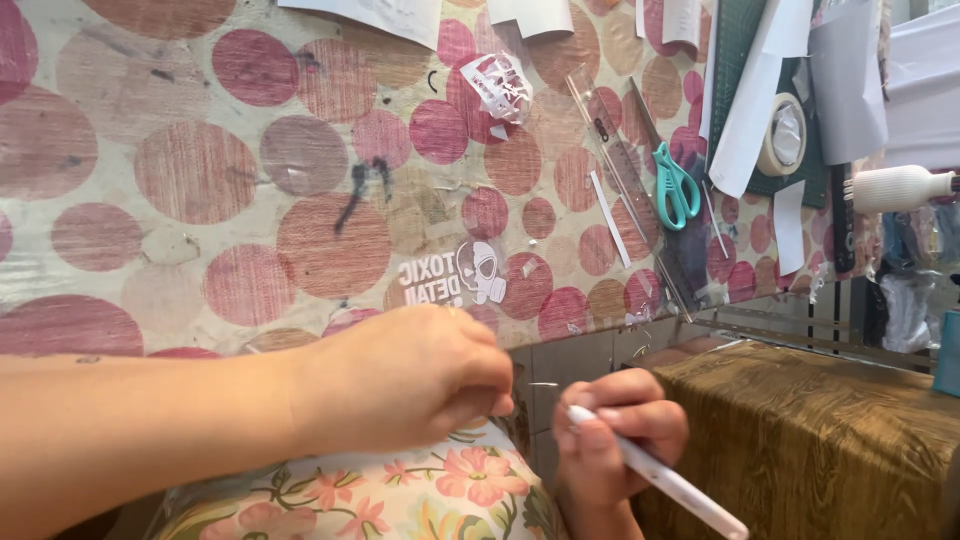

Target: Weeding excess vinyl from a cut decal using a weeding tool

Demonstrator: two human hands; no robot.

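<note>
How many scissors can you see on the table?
1. The teal-handled scissors lie near the table's right side, beside the clear ruler and left of the tape roll. More could be hidden under the white papers there.

Dotted pink tabletop (200, 180), brown wood-grain cabinet (820, 440)

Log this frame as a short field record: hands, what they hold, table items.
left hand: closed grip, fingertips pinched; what it pinches is too small to tell
right hand: grip shut on white pen-like tool
below hands: floral fabric
table: cover with pink and red circles
on table: teal scissors, clear ruler, tape roll, white sticker, paper strips
right side: wood-grain surface
</note>
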